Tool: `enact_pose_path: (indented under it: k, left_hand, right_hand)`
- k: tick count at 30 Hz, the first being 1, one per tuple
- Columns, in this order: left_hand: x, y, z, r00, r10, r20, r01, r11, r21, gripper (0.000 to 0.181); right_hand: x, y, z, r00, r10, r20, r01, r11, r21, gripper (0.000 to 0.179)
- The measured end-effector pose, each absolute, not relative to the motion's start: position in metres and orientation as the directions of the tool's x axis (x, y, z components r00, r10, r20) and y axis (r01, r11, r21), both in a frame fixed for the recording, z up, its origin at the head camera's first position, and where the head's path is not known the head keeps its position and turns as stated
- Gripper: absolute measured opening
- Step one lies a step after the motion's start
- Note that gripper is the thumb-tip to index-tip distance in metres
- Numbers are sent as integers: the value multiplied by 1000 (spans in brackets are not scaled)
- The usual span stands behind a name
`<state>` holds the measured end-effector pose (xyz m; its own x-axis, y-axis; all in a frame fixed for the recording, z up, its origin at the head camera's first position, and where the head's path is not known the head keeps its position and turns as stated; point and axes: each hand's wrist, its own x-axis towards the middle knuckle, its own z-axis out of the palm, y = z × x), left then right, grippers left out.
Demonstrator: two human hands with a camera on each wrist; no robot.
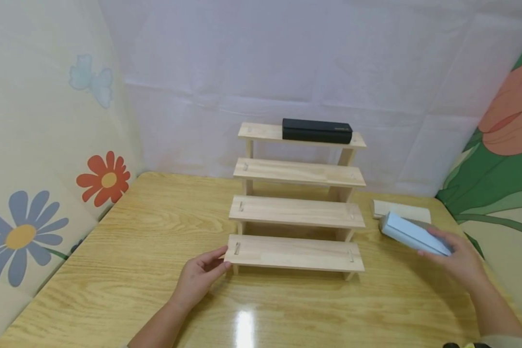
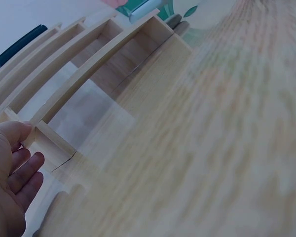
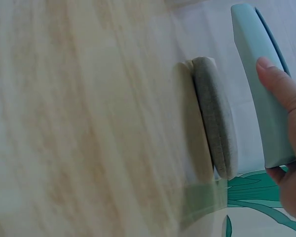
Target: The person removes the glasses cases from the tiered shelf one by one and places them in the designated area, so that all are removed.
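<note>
And there's the blue case [image 1: 415,235], held above the bench [image 1: 165,217] right of the wooden rack [image 1: 297,171], its near end clasped in the right grip [image 1: 461,261], while the left grip [image 1: 197,278] pinches the rack's bottom shelf [image 1: 293,252] at its left end.

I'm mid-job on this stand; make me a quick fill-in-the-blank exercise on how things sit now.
The wooden stand has ____ tiers.
The black case lies on its ____ tier.
The left hand touches its ____ tier.
The held case, in the right hand, is ____ in colour.

Missing words: four; top; bottom; light blue.
</note>
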<state>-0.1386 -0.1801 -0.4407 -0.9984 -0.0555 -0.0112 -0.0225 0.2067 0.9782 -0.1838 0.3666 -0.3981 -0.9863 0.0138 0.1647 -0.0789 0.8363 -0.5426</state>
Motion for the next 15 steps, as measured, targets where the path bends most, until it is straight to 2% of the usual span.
enact_pose_path:
  k: [15]
  left_hand:
    - [-138,-180,-439,-998,-53,-16,-27,206,978,41]
  right_hand:
    - [-175,368,-420,-993,11,114,-55,828,-557,75]
